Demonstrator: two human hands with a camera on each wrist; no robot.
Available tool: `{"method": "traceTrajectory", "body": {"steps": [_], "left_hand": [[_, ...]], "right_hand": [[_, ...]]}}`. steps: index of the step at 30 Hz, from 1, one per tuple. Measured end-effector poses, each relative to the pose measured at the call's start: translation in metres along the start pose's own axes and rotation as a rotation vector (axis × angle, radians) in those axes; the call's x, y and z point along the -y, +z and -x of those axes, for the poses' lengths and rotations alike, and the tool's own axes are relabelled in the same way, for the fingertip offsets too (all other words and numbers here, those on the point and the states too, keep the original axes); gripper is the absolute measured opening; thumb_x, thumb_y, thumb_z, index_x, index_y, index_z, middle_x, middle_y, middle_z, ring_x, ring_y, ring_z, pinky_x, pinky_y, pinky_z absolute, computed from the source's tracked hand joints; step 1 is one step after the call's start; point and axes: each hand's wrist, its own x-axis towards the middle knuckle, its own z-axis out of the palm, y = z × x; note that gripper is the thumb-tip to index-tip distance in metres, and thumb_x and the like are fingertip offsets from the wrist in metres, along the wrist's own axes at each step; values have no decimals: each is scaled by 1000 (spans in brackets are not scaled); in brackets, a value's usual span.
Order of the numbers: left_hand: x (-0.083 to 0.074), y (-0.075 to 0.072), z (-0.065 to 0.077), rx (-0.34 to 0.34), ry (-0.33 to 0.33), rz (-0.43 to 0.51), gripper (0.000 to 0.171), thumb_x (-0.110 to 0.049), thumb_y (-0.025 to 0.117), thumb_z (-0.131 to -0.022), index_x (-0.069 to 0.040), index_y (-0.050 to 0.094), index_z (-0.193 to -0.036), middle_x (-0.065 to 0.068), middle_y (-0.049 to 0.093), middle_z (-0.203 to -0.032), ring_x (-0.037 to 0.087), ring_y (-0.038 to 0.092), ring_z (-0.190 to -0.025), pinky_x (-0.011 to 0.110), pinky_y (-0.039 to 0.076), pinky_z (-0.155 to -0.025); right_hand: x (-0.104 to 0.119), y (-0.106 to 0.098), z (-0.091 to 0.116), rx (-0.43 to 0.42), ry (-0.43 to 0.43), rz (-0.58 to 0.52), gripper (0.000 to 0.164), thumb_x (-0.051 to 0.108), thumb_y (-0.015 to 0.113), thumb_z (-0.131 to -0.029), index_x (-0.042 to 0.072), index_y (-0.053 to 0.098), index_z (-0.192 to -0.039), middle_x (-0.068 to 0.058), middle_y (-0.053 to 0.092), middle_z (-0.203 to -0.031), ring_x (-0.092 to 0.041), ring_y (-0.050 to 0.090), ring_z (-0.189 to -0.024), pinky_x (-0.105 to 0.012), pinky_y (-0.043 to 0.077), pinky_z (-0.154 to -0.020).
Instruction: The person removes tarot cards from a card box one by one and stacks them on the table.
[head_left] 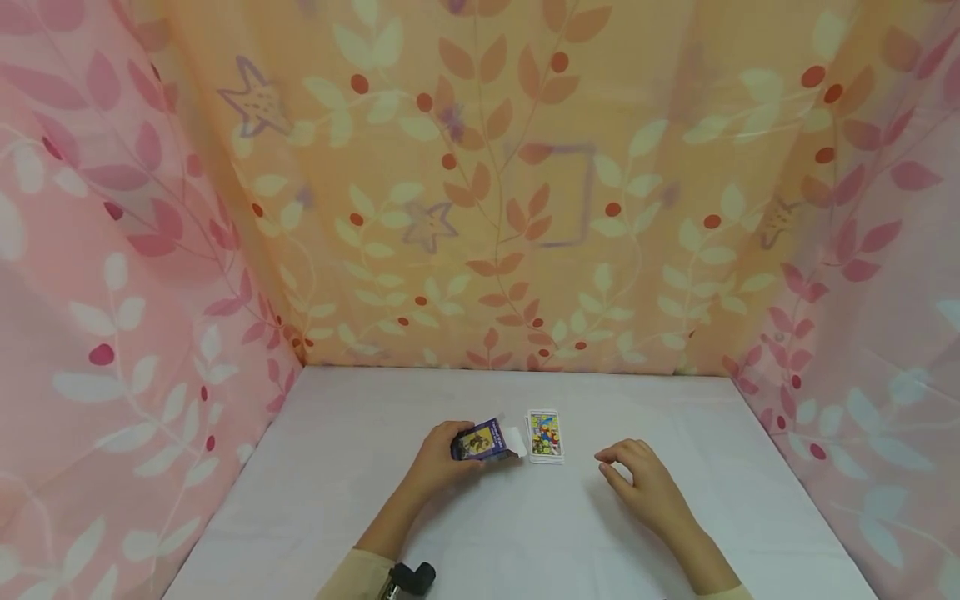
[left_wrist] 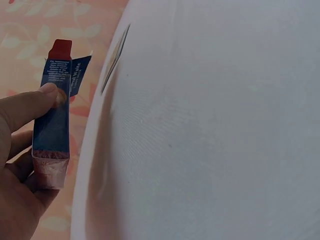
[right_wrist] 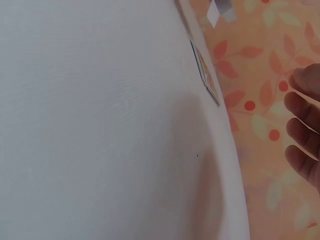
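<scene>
My left hand (head_left: 437, 458) grips a dark blue card box (head_left: 480, 442) with a picture on its front. The box's end flap is open and points right, towards a stack of picture cards (head_left: 545, 435) lying on the table. In the left wrist view, the thumb presses the narrow printed side of the box (left_wrist: 52, 122), and a red flap sticks up at its end. To the right of the cards, apart from them, hovers my right hand (head_left: 647, 483), fingers loosely bent and holding nothing. The right wrist view shows its fingertips (right_wrist: 300, 131) spread apart.
A white cloth covers the table (head_left: 540, 542). Patterned curtains stand on three sides: yellow at the back (head_left: 480, 183), pink at left (head_left: 127, 317) and right (head_left: 885, 350). A black device (head_left: 414, 577) is strapped to the left wrist.
</scene>
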Motion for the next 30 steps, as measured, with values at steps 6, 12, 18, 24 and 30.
{"method": "traceTrajectory", "body": {"steps": [6,12,18,24,30], "left_hand": [[9,4,-5,30,-1,-11,73,-34,91,-76,-10,61,-137,9,63,-133,29,56,-125,53,43,-109],[12,8,-5,56,-14,-23,76,-38,92,-75,-8,61,-138,10,64,-132,30,56,-124,54,43,-109],[12,7,0,68,-19,-15,75,-35,92,-75,-6,61,-136,12,63,-132,32,56,-124,55,43,-109],[17,9,2,87,-32,-43,74,-36,92,-75,-8,61,-136,12,63,-134,32,56,-125,55,43,-110],[20,8,3,97,-63,-34,75,-38,92,-74,-11,61,-137,11,62,-136,31,56,-126,56,43,-110]], "right_hand": [[-3,-6,7,18,24,40,17,14,81,-88,20,76,-104,20,65,-100,-6,56,-101,-28,49,-87],[-1,-8,11,27,-4,68,19,13,82,-86,23,75,-101,19,67,-101,-7,58,-101,-34,52,-86],[0,-10,17,9,-10,68,24,9,84,-83,25,74,-99,17,68,-100,-10,59,-99,-32,50,-86],[-3,-10,23,13,1,64,25,10,83,-85,26,73,-100,17,68,-101,-10,59,-101,-22,45,-90],[-7,-9,26,16,0,76,21,11,82,-86,22,74,-102,17,67,-103,-10,59,-103,-20,43,-92]]}}
